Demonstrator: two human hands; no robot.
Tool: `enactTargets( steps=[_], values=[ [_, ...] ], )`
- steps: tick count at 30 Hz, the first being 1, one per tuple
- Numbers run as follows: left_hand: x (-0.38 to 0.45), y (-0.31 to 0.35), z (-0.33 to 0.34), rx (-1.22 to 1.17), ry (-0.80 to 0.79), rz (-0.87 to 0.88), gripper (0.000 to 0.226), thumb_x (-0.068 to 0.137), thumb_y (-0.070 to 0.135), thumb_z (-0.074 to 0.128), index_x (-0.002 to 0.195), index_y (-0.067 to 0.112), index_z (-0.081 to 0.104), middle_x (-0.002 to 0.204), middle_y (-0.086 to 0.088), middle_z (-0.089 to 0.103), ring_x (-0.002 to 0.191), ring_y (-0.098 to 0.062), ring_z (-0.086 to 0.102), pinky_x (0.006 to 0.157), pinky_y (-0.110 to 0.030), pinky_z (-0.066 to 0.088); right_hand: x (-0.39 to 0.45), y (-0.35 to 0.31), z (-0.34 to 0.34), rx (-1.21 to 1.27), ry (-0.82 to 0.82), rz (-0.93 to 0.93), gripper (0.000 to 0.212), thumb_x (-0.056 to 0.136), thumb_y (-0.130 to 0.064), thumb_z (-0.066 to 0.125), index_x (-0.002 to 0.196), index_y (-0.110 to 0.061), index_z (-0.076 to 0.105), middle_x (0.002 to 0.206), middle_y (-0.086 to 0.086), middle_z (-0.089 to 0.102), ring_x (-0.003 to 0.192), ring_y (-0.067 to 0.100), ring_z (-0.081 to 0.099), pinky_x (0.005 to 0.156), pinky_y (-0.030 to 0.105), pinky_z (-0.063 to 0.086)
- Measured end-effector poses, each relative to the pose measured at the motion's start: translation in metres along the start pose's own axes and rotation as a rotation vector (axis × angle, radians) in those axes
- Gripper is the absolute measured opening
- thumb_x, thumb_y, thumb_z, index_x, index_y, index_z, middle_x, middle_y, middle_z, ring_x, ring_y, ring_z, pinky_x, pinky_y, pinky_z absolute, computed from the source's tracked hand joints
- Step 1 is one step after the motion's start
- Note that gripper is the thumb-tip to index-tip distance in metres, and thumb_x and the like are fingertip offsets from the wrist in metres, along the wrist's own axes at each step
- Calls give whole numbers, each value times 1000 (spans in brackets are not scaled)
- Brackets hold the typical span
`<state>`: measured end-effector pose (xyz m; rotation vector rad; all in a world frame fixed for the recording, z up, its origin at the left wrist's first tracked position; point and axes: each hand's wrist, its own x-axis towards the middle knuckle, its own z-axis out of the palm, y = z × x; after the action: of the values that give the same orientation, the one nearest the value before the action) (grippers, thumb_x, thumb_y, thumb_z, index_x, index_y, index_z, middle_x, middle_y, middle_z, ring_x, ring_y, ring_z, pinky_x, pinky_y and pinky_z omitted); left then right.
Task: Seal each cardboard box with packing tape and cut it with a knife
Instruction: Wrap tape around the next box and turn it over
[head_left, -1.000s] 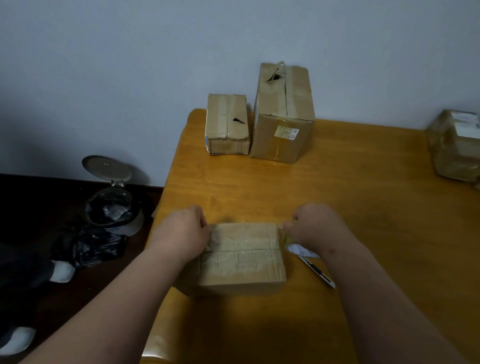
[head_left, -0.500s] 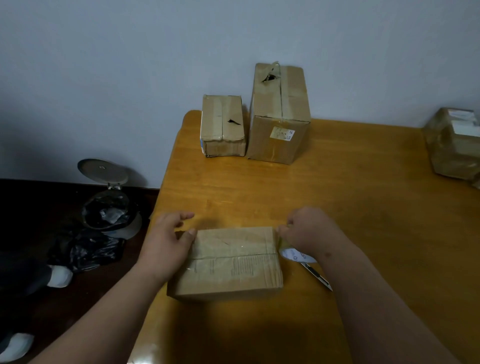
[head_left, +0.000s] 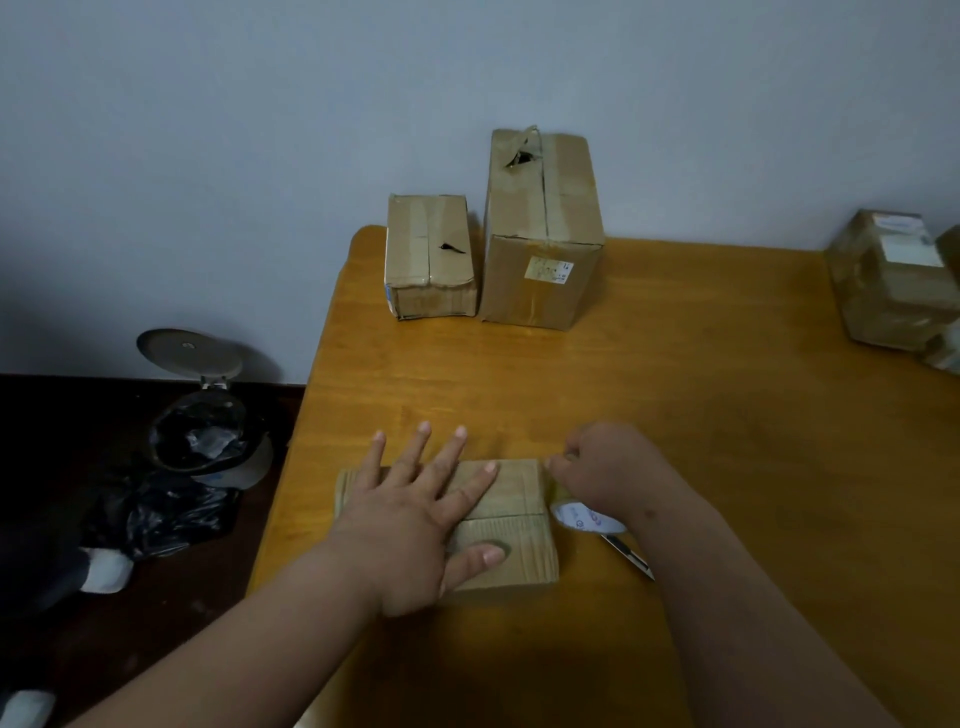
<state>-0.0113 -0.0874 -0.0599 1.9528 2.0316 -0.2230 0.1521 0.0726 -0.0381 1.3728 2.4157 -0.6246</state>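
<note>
A small flat cardboard box (head_left: 514, 512) lies near the front left of the wooden table (head_left: 675, 405). My left hand (head_left: 415, 514) lies flat on its top with fingers spread. My right hand (head_left: 597, 473) sits at the box's right end, gripping a roll of packing tape (head_left: 579, 519) whose white core shows under the wrist. A knife (head_left: 628, 556) lies on the table just right of the box, partly hidden by my right forearm.
Two more cardboard boxes stand at the table's back edge: a small box (head_left: 428, 257) and a taller box (head_left: 543, 234) with a torn top. A taped parcel (head_left: 893, 280) sits at the far right. A pedal bin (head_left: 202, 410) and black bags stand on the floor at the left.
My left hand has moved from the box's left end onto its top and spread flat. The right hand stays at the right end with the tape roll.
</note>
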Motion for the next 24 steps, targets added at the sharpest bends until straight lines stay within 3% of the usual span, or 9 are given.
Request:
enactTargets(
  steps=[2,6,10,11,15,18,20,21,24],
  values=[
    [0,9,1,7,83,38,79,80,82,-7,144,43,-32,150,6,-43,135,-20,-46,109,-52,-30,0,1,0,32,1,0,31,95,-41,52,78,-15,58,71,-1,52,68,15,51,55,26,37],
    [2,16,9,-1,5,107,84,80,79,-5,146,34,-30,157,4,-34,138,-17,-41,114,-47,-25,0,2,3,3,-25,-35,34,96,-41,51,71,-19,51,70,-5,48,76,19,51,61,28,37],
    [12,18,-3,-24,96,84,91,77,87,9,153,37,5,162,1,9,147,-21,9,118,-45,1,-1,6,4,58,-2,-71,32,97,-41,51,75,-18,52,70,-5,48,73,17,49,60,28,36],
    [14,23,-3,-32,108,85,91,77,88,10,152,37,7,161,0,12,146,-22,12,118,-44,3,-2,7,4,69,-3,-80,30,97,-41,51,78,-18,54,70,-6,48,74,17,50,62,28,37],
    [18,33,9,-14,35,132,91,71,88,-7,141,39,-35,158,0,-32,144,-21,-33,116,-49,-20,-5,11,3,108,4,-125,32,97,-40,52,89,-11,64,71,-4,51,75,18,52,64,29,38],
    [20,30,9,-20,10,131,90,66,88,-16,139,39,-37,155,3,-37,144,-20,-33,116,-49,-19,-9,19,3,238,0,-126,32,96,-37,55,83,-9,62,64,-5,47,63,14,45,56,28,33],
    [21,29,6,-56,9,122,91,70,87,-10,146,40,-27,162,4,-20,149,-18,-16,118,-47,-13,-11,23,3,318,-4,-131,31,97,-29,53,79,-5,59,65,-1,47,63,15,42,57,29,31],
    [23,29,4,-91,33,101,88,75,84,-5,152,42,-13,164,6,-3,150,-18,-1,119,-45,-6,-12,25,2,347,-11,-132,29,97,-24,50,77,-4,57,67,2,47,65,16,42,58,30,30],
    [35,36,-6,-194,166,23,58,90,71,21,136,41,37,138,10,44,128,-15,40,112,-39,20,-11,29,-3,400,-44,-133,27,95,-12,46,69,-8,49,68,5,44,66,17,38,59,32,27]
  ],
)
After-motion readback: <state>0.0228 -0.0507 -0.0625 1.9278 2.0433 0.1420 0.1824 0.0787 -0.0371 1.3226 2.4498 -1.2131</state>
